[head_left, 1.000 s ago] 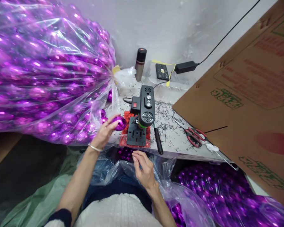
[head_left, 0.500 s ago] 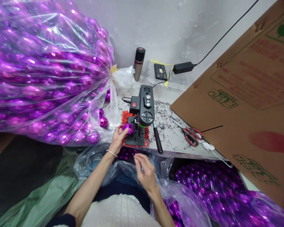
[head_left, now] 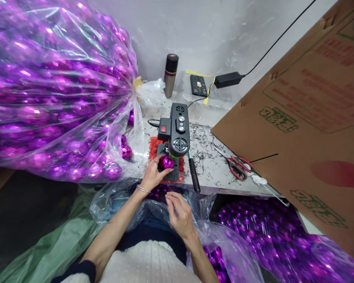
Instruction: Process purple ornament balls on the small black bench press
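Note:
My left hand point(head_left: 154, 171) grips a shiny purple faceted ball point(head_left: 166, 162) between thumb and fingers. The ball sits over the black base plate point(head_left: 172, 175) of a small bench drill press point(head_left: 179, 127), right under its head. A black-handled lever point(head_left: 194, 175) hangs at the machine's right side, untouched. My right hand point(head_left: 179, 212) is held low in front of the bench edge, fingers curled and pressed together. Whether anything small is between its fingertips cannot be made out. Below the hands, more purple balls point(head_left: 159, 191) show in clear plastic.
A big clear bag point(head_left: 61, 98) of purple balls fills the left. Red-handled scissors point(head_left: 238, 167) lie near a large carton point(head_left: 286, 145) on the right. Behind stand a bottle point(head_left: 170, 74), a phone point(head_left: 198, 85) and a power adapter point(head_left: 228, 79). Dark shavings point(head_left: 202, 153) litter the bench.
My left hand has carried the purple ball to the right, from the base plate's left edge to beneath the machine's head. The right hand stays almost where it was.

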### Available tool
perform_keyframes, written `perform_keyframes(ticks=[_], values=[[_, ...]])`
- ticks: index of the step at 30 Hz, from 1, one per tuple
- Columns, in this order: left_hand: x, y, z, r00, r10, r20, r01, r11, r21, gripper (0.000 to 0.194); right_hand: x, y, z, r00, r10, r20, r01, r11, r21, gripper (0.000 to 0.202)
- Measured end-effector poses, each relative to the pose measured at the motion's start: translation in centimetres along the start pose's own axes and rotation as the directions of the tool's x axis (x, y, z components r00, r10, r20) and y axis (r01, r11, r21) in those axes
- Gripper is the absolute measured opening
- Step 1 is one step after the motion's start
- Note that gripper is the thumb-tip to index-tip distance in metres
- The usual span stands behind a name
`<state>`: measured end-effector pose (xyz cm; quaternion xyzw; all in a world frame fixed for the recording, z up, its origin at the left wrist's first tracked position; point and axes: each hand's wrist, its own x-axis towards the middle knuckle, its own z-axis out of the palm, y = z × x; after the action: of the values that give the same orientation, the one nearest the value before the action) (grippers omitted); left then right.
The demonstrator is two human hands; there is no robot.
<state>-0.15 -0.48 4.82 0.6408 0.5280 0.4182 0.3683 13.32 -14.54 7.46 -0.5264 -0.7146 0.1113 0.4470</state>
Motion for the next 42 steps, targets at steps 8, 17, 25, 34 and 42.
perform_keyframes(ticks=[8, 17, 25, 34, 42], values=[[-0.1, -1.2, 1.5, 0.997, 0.078, -0.025, -0.079, 0.996, -0.049, 0.061, 3.5, 1.1, -2.5, 0.916, -0.029, -0.4, -0.039, 0.986, -0.161, 0.044], [-0.2, -1.2, 1.3, 0.996, 0.086, -0.008, -0.086, 0.995, -0.041, 0.06, 11.1, -0.6, -3.0, 0.921, -0.224, -0.318, 0.203, 0.974, -0.098, 0.018], [-0.4, -1.4, 1.3, 0.996, 0.089, 0.012, -0.089, 0.996, -0.008, 0.059, 9.7, 2.3, 1.4, 0.829, -0.259, -0.496, 0.254, 0.964, -0.078, 0.034], [-0.6, -1.5, 1.5, 0.995, 0.099, -0.004, -0.099, 0.995, 0.006, 0.059, 8.9, 3.6, 2.6, 0.793, -0.246, -0.558, 0.231, 0.968, -0.098, 0.035], [-0.5, -1.5, 1.5, 0.995, 0.096, 0.005, -0.096, 0.995, 0.002, 0.061, 8.5, 3.9, 2.7, 0.807, -0.236, -0.541, 0.208, 0.971, -0.115, 0.034]])
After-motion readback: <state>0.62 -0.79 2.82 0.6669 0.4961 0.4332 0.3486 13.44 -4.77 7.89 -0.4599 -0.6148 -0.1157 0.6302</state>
